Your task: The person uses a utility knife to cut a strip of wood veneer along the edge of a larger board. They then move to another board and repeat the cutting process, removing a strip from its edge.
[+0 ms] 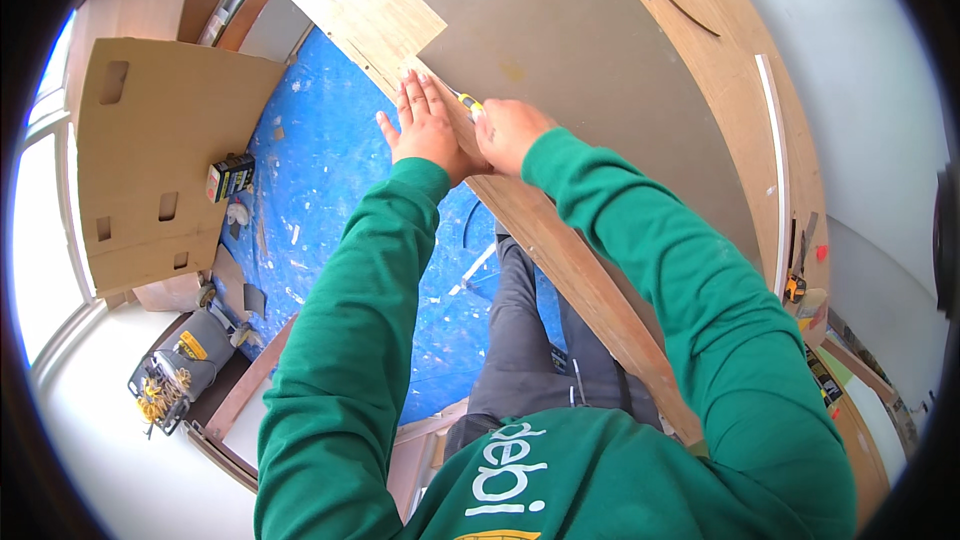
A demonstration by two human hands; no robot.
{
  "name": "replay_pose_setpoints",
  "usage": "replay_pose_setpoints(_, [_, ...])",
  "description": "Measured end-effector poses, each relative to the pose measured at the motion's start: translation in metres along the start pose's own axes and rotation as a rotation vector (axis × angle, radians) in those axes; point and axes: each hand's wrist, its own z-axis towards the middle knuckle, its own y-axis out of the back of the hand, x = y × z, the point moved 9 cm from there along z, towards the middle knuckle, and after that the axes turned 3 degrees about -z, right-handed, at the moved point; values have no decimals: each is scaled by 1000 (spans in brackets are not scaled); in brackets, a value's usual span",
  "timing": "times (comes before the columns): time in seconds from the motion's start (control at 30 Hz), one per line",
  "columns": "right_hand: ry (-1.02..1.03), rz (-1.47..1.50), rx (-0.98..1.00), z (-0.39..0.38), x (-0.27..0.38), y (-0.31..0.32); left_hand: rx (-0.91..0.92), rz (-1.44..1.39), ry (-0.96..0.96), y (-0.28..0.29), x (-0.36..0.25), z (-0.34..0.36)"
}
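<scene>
My left hand [425,130] lies on a light wooden plank [545,235] along the edge of a large grey-brown board [620,80], its fingers stretched forward and slightly apart. Just right of it, my right hand [512,135] is closed on a yellow utility knife [470,103], held low at the wood beside my left fingers. The blade's tip is too small to make out clearly. A square light wood piece [395,15] lies farther along the edge.
Below is a blue floor sheet [320,140] with debris. A cardboard panel [160,160] stands left, near a grey machine [205,350]. Along the right lie a long white strip [772,175], a curved dark strip [680,15] and a yellow tape measure [795,288], beside a pale wall.
</scene>
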Motion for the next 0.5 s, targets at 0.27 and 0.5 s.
replay_pose_setpoints(0.27, [-28,-44,36,-82,-35,-6,24,54,-17,10,-6,-6])
replay_pose_setpoints(0.5, [-160,-92,185,-161,-64,-3,42,61,-10,10,-6,-5])
